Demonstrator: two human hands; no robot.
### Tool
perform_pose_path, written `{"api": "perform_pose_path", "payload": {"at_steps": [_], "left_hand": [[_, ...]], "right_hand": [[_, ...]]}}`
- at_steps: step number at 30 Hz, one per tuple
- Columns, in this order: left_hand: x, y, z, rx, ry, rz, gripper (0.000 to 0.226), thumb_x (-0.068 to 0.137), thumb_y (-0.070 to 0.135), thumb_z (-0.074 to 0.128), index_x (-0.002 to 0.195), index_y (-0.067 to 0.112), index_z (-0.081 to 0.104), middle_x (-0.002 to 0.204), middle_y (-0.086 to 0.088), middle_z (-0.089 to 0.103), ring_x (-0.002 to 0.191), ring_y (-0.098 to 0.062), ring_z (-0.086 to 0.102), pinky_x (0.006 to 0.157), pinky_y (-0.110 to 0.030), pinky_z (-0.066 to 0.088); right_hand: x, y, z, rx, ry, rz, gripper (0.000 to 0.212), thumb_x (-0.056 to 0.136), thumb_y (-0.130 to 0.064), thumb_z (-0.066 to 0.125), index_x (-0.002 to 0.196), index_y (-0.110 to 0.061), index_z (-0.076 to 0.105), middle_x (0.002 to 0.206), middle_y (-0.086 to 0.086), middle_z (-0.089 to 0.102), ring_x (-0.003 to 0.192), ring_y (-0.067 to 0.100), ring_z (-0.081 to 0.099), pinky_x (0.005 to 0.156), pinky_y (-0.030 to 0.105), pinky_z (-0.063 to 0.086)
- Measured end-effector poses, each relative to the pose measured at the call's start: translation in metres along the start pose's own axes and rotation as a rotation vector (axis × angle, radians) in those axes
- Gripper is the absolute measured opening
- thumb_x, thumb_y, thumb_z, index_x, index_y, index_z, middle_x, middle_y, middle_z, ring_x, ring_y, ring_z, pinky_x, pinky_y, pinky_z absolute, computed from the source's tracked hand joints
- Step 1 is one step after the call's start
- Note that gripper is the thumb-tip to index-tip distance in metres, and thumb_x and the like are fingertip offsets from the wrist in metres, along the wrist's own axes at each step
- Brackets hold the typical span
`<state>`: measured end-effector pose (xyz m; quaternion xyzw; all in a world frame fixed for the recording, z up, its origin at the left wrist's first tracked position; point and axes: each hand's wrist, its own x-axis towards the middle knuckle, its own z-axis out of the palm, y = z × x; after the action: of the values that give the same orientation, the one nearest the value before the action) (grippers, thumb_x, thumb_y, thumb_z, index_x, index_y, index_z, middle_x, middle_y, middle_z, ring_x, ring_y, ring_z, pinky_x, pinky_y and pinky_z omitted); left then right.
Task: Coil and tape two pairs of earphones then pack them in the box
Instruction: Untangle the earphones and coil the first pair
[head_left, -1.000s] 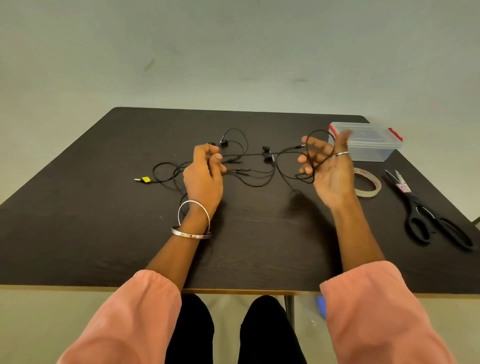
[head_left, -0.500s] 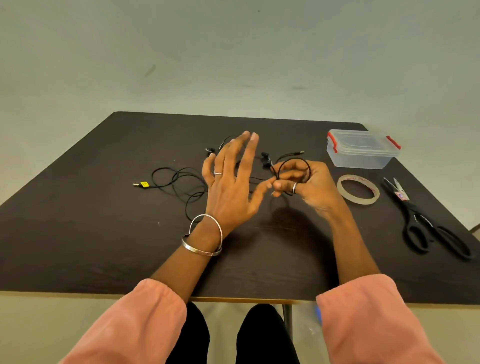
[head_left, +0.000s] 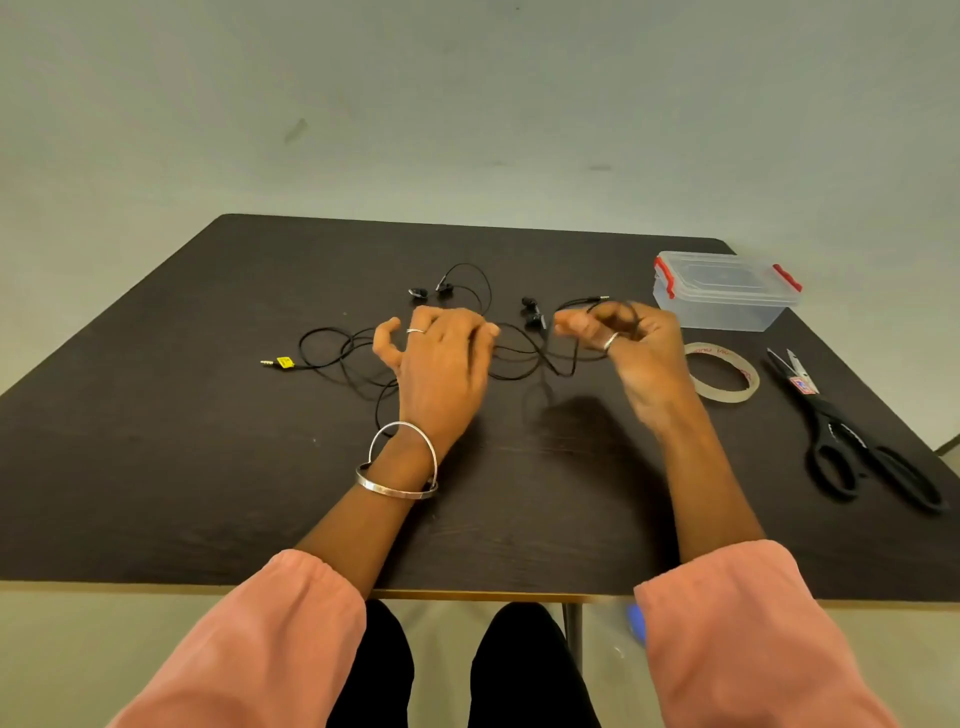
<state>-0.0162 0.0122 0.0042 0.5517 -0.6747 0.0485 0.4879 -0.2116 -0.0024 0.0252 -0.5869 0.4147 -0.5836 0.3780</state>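
Presently: right hand (head_left: 631, 348) fingers clamped on coiled earphone cable (head_left: 563, 364); left hand (head_left: 441, 358) fingers spread; tangling with second pair (head_left: 337, 353) likely.

I see a dark brown, near-black table (head_left: 208, 467) with a lighter tan front edge. The earphones (head_left: 530, 312) are black; the left cable ends in a plug with a yellow tag (head_left: 284, 362). The box (head_left: 727, 299) at far right is clear plastic with red clips. The tape roll (head_left: 724, 371) is translucent beige with red print. The scissors (head_left: 852, 436) have black handles. Both sleeves (head_left: 270, 639) are salmon pink; the bangle (head_left: 397, 486) on the left wrist is silver. The wall is pale grey-green.
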Motion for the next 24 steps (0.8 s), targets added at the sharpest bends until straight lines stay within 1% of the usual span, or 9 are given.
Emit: {"api": "perform_pose_path", "payload": {"at_steps": [5,8,11,13,15,17,20,22,24], "left_hand": [[0.005,-0.01,-0.004,-0.176,0.117,-0.235,0.016,0.101,0.02,0.041,0.098,0.019,0.056,0.065,0.012,0.063,0.071,0.0,0.055,0.097,-0.041,0.023],[0.005,-0.013,-0.003,-0.231,0.154,-0.261,0.016,0.101,0.016,0.038,0.105,0.015,0.054,0.063,0.014,0.06,0.068,0.0,0.058,0.097,-0.038,0.029],[0.005,-0.012,-0.003,-0.288,0.147,-0.253,0.016,0.1,0.012,0.038,0.104,0.013,0.054,0.063,0.017,0.057,0.068,-0.01,0.064,0.094,-0.053,0.041],[0.005,-0.01,-0.004,-0.267,0.144,-0.238,0.014,0.097,0.011,0.041,0.101,0.013,0.055,0.065,0.019,0.057,0.068,-0.011,0.065,0.094,-0.054,0.04],[0.004,-0.01,-0.004,-0.259,0.137,-0.235,0.013,0.096,0.014,0.043,0.099,0.016,0.056,0.066,0.019,0.059,0.067,-0.011,0.065,0.096,-0.05,0.037],[0.003,-0.01,-0.004,-0.271,0.122,-0.224,0.012,0.095,0.018,0.045,0.097,0.019,0.057,0.066,0.02,0.059,0.068,-0.01,0.065,0.097,-0.047,0.036],[0.002,-0.008,-0.003,-0.323,0.095,-0.211,0.011,0.095,0.021,0.047,0.096,0.026,0.057,0.066,0.021,0.06,0.07,-0.002,0.063,0.093,-0.051,0.04],[0.004,-0.006,-0.004,-0.393,0.074,-0.2,0.01,0.095,0.021,0.051,0.096,0.024,0.061,0.069,0.019,0.063,0.073,-0.002,0.065,0.089,-0.054,0.044],[0.007,-0.002,-0.005,-0.476,0.043,-0.186,0.01,0.095,0.018,0.056,0.098,0.016,0.066,0.075,0.013,0.068,0.075,-0.006,0.068,0.084,-0.05,0.052]], "right_hand": [[0.003,-0.005,-0.025,0.451,0.533,0.212,0.014,0.083,-0.018,0.074,0.073,-0.019,0.065,0.07,0.004,0.069,0.06,0.019,0.064,0.057,0.028,0.051],[0.004,-0.002,-0.03,0.429,0.689,0.207,0.009,0.081,-0.023,0.076,0.078,-0.02,0.068,0.067,-0.001,0.065,0.053,0.011,0.056,0.047,0.023,0.043],[0.006,-0.002,-0.024,0.152,0.719,0.059,0.008,0.085,-0.026,0.072,0.089,-0.02,0.068,0.071,-0.002,0.067,0.057,0.005,0.059,0.051,0.023,0.048],[0.006,0.004,-0.019,-0.19,0.691,-0.034,0.031,0.085,-0.031,0.071,0.112,-0.017,0.063,0.096,0.004,0.069,0.082,0.004,0.063,0.074,0.026,0.052],[0.004,0.007,-0.016,-0.603,0.715,-0.019,0.065,0.085,-0.04,0.068,0.138,-0.014,0.043,0.124,0.01,0.057,0.117,0.02,0.05,0.097,0.04,0.04],[-0.001,0.003,-0.011,-0.854,0.796,-0.126,0.066,0.086,-0.037,0.066,0.141,-0.011,0.04,0.132,0.014,0.05,0.125,0.032,0.039,0.1,0.044,0.029],[-0.014,-0.001,-0.003,-0.771,0.543,-0.561,0.026,0.091,-0.025,0.062,0.113,-0.01,0.064,0.109,0.006,0.063,0.107,0.028,0.054,0.09,0.043,0.042],[-0.028,-0.002,0.011,-0.574,0.173,-0.522,0.022,0.09,-0.025,0.065,0.104,-0.009,0.068,0.099,-0.003,0.067,0.097,0.018,0.061,0.083,0.042,0.05],[-0.034,-0.004,0.028,-0.475,-0.052,-0.313,0.035,0.085,-0.028,0.071,0.115,-0.01,0.067,0.101,-0.003,0.07,0.099,0.011,0.065,0.089,0.033,0.052]]}}
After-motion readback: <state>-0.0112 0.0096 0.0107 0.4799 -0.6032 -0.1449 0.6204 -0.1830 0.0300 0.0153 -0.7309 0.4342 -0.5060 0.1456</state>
